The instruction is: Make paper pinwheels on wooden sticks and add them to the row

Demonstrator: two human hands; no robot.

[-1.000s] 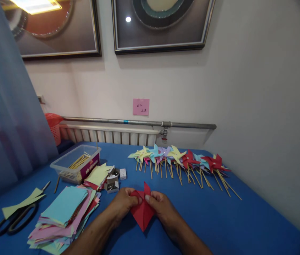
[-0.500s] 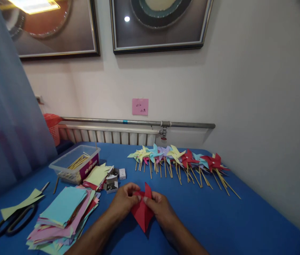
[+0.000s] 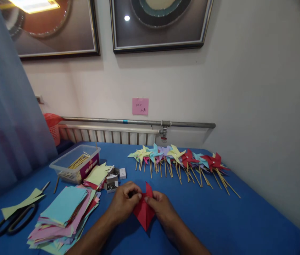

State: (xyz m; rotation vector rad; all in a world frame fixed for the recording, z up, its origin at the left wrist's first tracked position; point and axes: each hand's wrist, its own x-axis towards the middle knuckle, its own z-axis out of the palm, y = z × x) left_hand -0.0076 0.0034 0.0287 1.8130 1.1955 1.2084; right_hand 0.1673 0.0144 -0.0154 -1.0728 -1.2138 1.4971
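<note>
A red paper [image 3: 144, 212], its blades bent up and one point hanging down toward me, is held between my two hands above the blue table. My left hand [image 3: 125, 199] pinches its upper left part with thumb and curled fingers. On the other side, my right hand [image 3: 161, 207] grips the right edge, thumb in front and fingers behind. One red tip sticks up between the hands. The fingers hide the middle of the paper. Just beyond my left hand stand small open boxes of pins [image 3: 112, 186] and a little white box [image 3: 122, 173].
Finished pinwheels on sticks [image 3: 175, 154] lie in a row at the back right. On the left are a stack of coloured paper [image 3: 63, 205], cut sheets [image 3: 99, 175], a plastic tub of sticks [image 3: 96, 156] and black-handled scissors [image 3: 22, 219] under a pale paper strip. A radiator pipe [image 3: 192, 125] runs behind.
My left thumb and fingers have shifted slightly right and closed together at the red paper's top. The paper has moved a little right; the things on the table stay put.
</note>
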